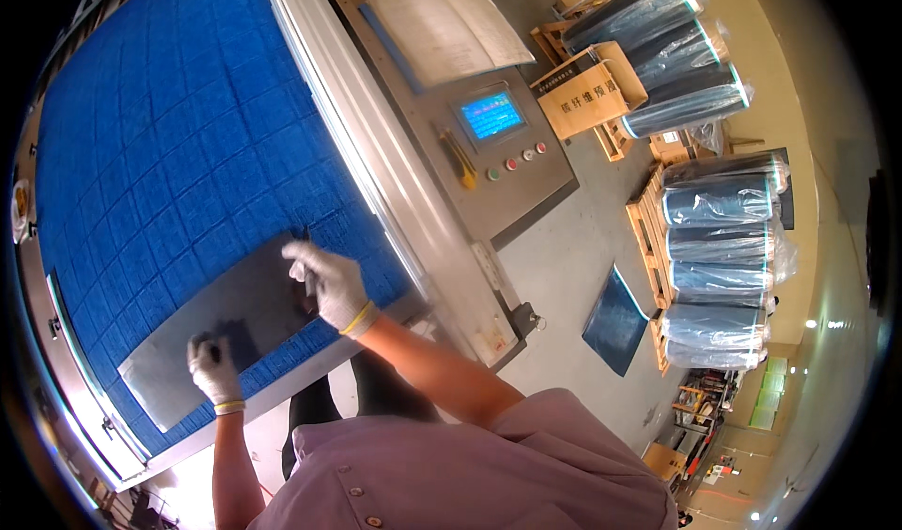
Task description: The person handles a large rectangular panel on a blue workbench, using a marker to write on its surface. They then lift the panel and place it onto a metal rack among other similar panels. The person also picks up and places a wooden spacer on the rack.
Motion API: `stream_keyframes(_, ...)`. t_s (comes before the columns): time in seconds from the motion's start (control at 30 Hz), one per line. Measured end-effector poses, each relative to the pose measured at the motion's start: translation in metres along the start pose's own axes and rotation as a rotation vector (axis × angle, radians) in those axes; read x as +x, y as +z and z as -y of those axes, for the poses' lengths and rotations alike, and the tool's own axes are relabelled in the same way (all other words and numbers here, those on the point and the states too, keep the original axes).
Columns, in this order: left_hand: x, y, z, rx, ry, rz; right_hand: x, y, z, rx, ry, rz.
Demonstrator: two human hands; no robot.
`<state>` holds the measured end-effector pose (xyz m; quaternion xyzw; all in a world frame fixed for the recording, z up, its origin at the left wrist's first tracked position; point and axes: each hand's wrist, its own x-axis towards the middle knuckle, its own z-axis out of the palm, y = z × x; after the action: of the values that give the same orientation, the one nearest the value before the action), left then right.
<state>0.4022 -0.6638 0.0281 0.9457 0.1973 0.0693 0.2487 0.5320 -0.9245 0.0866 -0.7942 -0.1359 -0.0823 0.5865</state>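
1. A dark grey sheet (249, 306) lies flat at the near right part of a blue counter (178, 145), slanting from near left to far right.
2. The left hand (215, 370), in a pale glove, is on the sheet's near side, fingers curled; I cannot tell whether its grip is clamped on anything.
3. The right hand (331, 286), gloved too, is over the sheet's right end, its grip closed around a small dark item (310, 284) too blurred to identify.
4. Right of the counter's pale rail (349, 135), a grey control panel (526, 190) carries a lit screen (491, 115), round buttons and a yellow-handled tool (461, 162); an open book (449, 30) lies at its far end.
5. Farther right, a dark blue sheet (615, 325) lies on the floor (550, 262), near plastic-wrapped rolls (719, 239) on wooden pallets (646, 234).
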Motion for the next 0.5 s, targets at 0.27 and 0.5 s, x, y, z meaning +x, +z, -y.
stream_keyframes(0.27, -0.006, 0.014, 0.066, 0.444, 0.064, -0.181, -0.058, 0.043, -0.068, -0.563, -0.232, 0.314)
stream_keyframes(0.5, -0.005, 0.016, 0.058, 0.467, 0.041, -0.182, -0.063, 0.042, -0.087, -0.612, -0.328, 0.399)
